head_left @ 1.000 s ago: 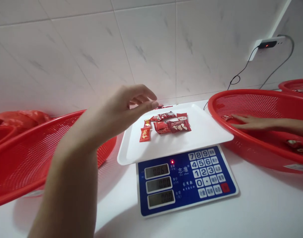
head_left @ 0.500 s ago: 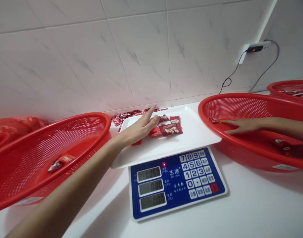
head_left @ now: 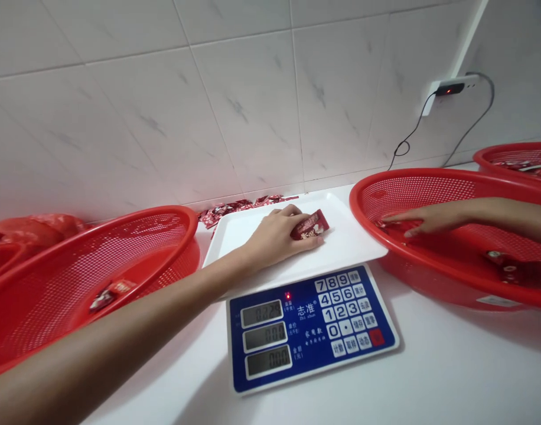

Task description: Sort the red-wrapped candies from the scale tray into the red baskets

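Note:
My left hand (head_left: 282, 235) is over the white weighing tray (head_left: 235, 236), its fingers wrapped round a small bunch of red candy packets (head_left: 312, 225). Part of the bunch is hidden under the palm. The tray sits on a digital scale (head_left: 312, 330) with a blue panel, number keys and three displays. My right hand (head_left: 434, 218) reaches into the red basket (head_left: 412, 177) on the right, index finger stretched out and thumb apart. Its fingertips are close to the basket's inner left wall, by a small dark red wrapper. Dark wrapped pieces (head_left: 514, 270) lie lower in that basket.
Another red basket (head_left: 173, 215) stands on the left, with a few packets (head_left: 113, 293) at its bottom. Red wrappers (head_left: 235, 208) lie along the tiled wall behind the tray. A third basket (head_left: 492, 154) is at the far right. A cable (head_left: 416, 127) hangs from a wall socket.
My left hand has moved right and down onto the packets on the tray and closed round them. My right hand has shifted slightly inside the basket. The top display reading has changed.

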A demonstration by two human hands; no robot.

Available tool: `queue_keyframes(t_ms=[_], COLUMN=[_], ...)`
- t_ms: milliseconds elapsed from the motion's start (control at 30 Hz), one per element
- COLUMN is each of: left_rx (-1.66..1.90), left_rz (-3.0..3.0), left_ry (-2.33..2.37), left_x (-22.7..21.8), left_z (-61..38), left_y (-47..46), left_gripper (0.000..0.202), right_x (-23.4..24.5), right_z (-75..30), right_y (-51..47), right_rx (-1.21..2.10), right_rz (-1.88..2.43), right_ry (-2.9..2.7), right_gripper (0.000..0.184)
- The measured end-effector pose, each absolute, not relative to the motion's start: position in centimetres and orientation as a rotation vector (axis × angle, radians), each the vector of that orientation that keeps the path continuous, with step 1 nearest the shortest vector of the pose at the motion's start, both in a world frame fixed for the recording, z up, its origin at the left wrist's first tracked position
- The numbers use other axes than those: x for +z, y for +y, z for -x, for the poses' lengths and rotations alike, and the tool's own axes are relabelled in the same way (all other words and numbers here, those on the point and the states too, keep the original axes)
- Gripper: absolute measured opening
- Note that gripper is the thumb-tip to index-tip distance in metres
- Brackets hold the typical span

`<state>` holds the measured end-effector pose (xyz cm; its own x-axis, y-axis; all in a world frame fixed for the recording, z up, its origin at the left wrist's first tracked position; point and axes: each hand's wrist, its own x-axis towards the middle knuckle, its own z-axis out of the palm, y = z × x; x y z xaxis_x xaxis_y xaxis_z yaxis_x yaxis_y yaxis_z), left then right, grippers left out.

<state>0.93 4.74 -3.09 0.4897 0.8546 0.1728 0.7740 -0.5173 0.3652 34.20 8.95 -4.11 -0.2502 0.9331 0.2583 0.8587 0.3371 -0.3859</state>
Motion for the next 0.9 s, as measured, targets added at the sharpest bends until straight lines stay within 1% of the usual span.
queue_keyframes(t_ms=[100, 200, 233, 300, 367, 467, 533, 667, 767, 833, 900], left_rx=[0.608, 0.753, 0.816, 0.965, 1.118, 1.323, 1.427, 1.525, 1.551, 1.543, 1.499], left_rz=[-2.448, -2.351, -2.302, -2.172, -2.003, -1.734, -1.579, -1.385, -1.333, -1.331, -1.346], left_ry=[1.404, 1.399, 1.399, 1.396, 1.365, 1.27, 1.202, 1.104, 1.054, 1.032, 1.049], left_x=[-3.0, -2.6, -2.4, -2.0, -1.4, -0.3, 0.3, 0.8, 1.3, 2.1, 3.2], left_z=[-0.2, 0.4, 0.6, 0.8, 1.0, 1.4, 1.6, 1.9, 2.4, 3.2, 4.5], left_y=[3.5, 2.8, 2.8, 3.3, 4.2, 5.6, 6.3, 6.3, 5.2, 4.1, 2.9], left_gripper=[0.034, 0.012, 0.009, 0.012, 0.019, 0.035, 0.039, 0.038, 0.037, 0.037, 0.034], right_x=[-1.6, 1.2, 2.0, 3.1, 3.7, 3.6, 3.2, 2.2, 1.1, 0.3, -0.5], right_z=[-33.9, -31.9, -30.9, -28.5, -26.0, -22.4, -20.0, -15.3, -12.0, -10.3, -9.0], right_y=[8.2, 6.7, 6.1, 4.9, 4.0, 2.9, 2.3, 1.5, 1.7, 2.1, 2.4], right_rx=[0.321, 0.149, 0.108, 0.08, 0.068, 0.08, 0.146, 0.41, 0.574, 0.601, 0.572], right_rz=[1.672, 1.64, 1.601, 1.552, 1.515, 1.457, 1.424, 1.333, 1.18, 1.108, 1.102], right_ry=[-2.292, -2.328, -2.338, -2.344, -2.375, -2.46, -2.516, -2.53, -2.494, -2.521, -2.555], right_gripper=[0.034, 0.038, 0.038, 0.041, 0.044, 0.046, 0.046, 0.053, 0.058, 0.057, 0.05])
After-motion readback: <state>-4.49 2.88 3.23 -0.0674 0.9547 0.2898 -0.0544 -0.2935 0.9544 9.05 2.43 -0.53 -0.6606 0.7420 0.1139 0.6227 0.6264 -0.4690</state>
